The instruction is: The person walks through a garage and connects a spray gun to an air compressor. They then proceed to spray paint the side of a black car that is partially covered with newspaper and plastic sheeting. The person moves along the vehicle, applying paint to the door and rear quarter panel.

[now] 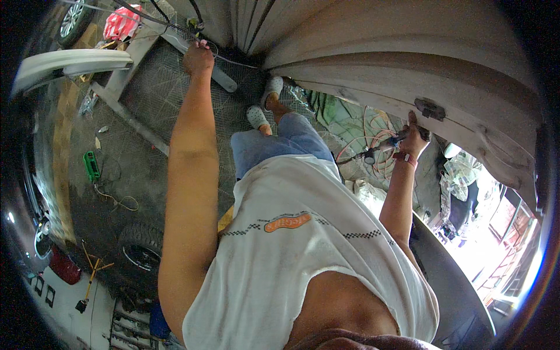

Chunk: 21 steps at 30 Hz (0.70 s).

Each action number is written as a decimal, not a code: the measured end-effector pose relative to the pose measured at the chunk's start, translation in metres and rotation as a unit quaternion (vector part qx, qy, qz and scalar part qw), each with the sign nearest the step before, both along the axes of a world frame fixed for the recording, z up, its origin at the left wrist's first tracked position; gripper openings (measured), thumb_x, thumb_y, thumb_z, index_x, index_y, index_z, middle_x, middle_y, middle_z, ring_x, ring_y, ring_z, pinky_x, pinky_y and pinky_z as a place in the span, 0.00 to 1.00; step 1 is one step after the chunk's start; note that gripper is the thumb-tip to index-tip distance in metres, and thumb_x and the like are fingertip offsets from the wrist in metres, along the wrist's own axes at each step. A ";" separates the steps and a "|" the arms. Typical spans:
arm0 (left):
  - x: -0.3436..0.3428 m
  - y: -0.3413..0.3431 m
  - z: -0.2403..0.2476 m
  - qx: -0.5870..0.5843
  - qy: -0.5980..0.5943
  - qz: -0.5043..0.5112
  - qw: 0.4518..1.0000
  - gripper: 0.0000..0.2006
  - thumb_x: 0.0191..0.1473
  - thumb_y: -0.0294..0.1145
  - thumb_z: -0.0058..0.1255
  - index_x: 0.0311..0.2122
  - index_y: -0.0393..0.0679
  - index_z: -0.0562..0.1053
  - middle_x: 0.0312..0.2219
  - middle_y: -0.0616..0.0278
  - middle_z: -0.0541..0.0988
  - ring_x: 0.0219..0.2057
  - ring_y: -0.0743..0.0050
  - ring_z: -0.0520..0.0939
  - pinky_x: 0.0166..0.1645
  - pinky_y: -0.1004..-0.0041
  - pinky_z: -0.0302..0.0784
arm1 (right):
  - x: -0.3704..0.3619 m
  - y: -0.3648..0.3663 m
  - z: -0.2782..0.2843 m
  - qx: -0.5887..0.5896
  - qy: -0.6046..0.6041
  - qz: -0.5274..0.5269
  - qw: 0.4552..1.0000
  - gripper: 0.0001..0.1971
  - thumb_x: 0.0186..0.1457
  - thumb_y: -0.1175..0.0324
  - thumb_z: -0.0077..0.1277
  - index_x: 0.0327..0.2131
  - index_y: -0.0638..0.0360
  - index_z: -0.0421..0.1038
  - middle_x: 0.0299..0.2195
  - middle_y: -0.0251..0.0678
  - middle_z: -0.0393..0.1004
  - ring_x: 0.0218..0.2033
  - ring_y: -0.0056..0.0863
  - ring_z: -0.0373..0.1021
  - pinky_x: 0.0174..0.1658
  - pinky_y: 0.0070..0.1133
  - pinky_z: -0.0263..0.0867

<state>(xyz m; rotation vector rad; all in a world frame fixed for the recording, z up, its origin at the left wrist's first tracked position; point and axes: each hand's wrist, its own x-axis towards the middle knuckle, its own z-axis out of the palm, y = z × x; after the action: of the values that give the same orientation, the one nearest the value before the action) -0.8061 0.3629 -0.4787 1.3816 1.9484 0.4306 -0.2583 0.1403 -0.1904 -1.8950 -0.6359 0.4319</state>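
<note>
Dark patterned floor (146,105) spread out below. To the right, the right grip (414,143) was wrapped around a dark tool (370,156), maybe to keep it steady, beside a big pale panel (379,73). Farther off, to the left, the left grip (199,58) was near a thin wire (234,62); I could not tell if it held anything.

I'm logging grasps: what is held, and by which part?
The right grip holds a dark tool near its right end; for the left grip, I cannot tell.
</note>
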 end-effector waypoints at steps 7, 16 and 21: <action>-0.025 -0.017 -0.065 0.177 -0.241 0.100 0.949 0.17 0.63 0.29 0.36 0.47 0.27 0.72 0.50 0.49 0.69 0.54 0.53 0.67 0.50 0.67 0.67 | 0.009 0.006 0.000 -0.036 -0.003 0.006 0.999 0.17 0.46 0.74 0.70 0.40 0.61 0.75 0.35 0.32 0.77 0.23 0.22 0.69 0.25 0.21 0.67; -0.070 -0.008 -0.064 0.066 0.015 0.020 0.998 0.16 0.63 0.29 0.37 0.48 0.30 0.73 0.56 0.48 0.69 0.58 0.53 0.68 0.53 0.68 0.70 | 0.011 -0.009 0.009 0.031 0.033 -0.016 0.999 0.21 0.47 0.74 0.69 0.45 0.58 0.75 0.39 0.28 0.76 0.31 0.20 0.69 0.28 0.20 0.66; -0.051 -0.007 -0.070 0.081 -0.112 0.087 0.987 0.17 0.64 0.31 0.38 0.49 0.31 0.72 0.57 0.48 0.68 0.58 0.51 0.69 0.51 0.66 0.71 | 0.039 -0.028 -0.009 0.002 0.013 -0.016 1.000 0.20 0.47 0.75 0.68 0.45 0.58 0.75 0.39 0.28 0.76 0.31 0.20 0.70 0.28 0.19 0.65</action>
<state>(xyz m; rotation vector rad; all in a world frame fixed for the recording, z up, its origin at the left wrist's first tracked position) -0.8573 0.3556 -0.5490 1.2069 1.8861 0.8079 -0.2195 0.1124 -0.1997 -1.8905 -0.5887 0.4340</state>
